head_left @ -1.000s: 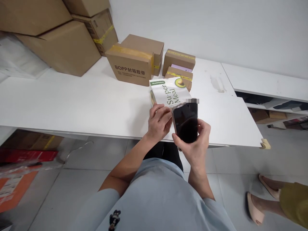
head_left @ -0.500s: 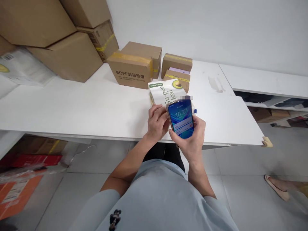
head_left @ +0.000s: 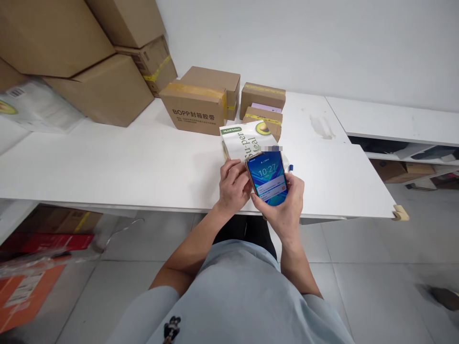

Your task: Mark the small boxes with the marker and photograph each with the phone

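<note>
My right hand (head_left: 283,208) grips a smartphone (head_left: 267,177) over the near edge of the white table (head_left: 107,162); its lit screen reads 10:27. My left hand (head_left: 233,186) rests curled on the near end of a white "Su-per Meal" pouch (head_left: 244,138) with an avocado picture, lying flat on the table just beyond the phone. A blue-capped pen tip (head_left: 290,167) peeks out beside the phone.
Cardboard boxes stand behind the pouch: a "BOPP" box (head_left: 193,107), two small taped ones (head_left: 263,95), and large stacked cartons (head_left: 82,62) at the back left. A lower white shelf unit (head_left: 394,122) lies to the right. Red and orange packages (head_left: 28,282) sit on the floor, left.
The phone's screen went from dark to lit and the phone moved slightly left and lower. A nearby person's feet at the right have left the view.
</note>
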`<state>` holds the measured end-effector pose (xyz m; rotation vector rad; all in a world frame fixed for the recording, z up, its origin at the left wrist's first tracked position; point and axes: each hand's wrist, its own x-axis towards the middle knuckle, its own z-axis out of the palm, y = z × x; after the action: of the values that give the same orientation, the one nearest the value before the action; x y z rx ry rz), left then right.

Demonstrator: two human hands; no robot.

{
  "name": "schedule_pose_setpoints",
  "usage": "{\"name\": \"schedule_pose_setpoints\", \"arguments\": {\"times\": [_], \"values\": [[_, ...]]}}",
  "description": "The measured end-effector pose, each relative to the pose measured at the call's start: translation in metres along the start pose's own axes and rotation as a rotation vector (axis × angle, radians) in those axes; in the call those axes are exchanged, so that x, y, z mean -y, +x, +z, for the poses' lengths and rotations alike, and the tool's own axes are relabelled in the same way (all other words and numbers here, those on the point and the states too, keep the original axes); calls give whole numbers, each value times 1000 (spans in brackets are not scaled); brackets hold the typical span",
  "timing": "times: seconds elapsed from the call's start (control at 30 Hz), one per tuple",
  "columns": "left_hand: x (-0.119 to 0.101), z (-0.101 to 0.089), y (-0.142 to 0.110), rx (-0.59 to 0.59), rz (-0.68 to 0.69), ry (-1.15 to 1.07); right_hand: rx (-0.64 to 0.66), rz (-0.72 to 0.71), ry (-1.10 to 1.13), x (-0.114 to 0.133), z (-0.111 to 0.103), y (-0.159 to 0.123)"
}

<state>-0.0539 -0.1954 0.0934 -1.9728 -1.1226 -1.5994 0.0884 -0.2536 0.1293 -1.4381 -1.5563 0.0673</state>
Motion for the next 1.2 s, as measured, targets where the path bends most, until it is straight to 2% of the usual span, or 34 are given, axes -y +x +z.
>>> {"name": "schedule_pose_setpoints", "arguments": {"times": [0.13, 0.3, 0.4, 0.57, 0.67, 0.77, 0.9, 1.07, 1.13, 1.2], "values": [[0, 0, 1, 20, -7, 50, 10, 8, 14, -2, 2, 0], [-2, -2, 2, 18, -19, -28, -3, 2, 30, -10, -1, -1], [-2, -3, 3, 14, -10, -73, -45, 121, -4, -26, -11, 2], [-2, -8, 4, 40, 0, -19, -67, 516, -244, -84, -30, 20], [-8, -14, 7, 91, 10, -10, 37, 686, -487, -129, -37, 31], [-17, -22, 11, 154, 22, 2, 156, 780, -650, -165, -41, 36], [-30, -24, 13, 192, 63, 87, 236, 824, -712, -196, -43, 36], [-35, -20, 16, 198, 87, 151, 275, 832, -717, -216, -44, 35], [-29, -20, 19, 206, 103, 134, 234, 815, -699, -216, -43, 33], [-17, -21, 24, 207, 104, 105, 134, 741, -654, -207, -40, 29]]}}
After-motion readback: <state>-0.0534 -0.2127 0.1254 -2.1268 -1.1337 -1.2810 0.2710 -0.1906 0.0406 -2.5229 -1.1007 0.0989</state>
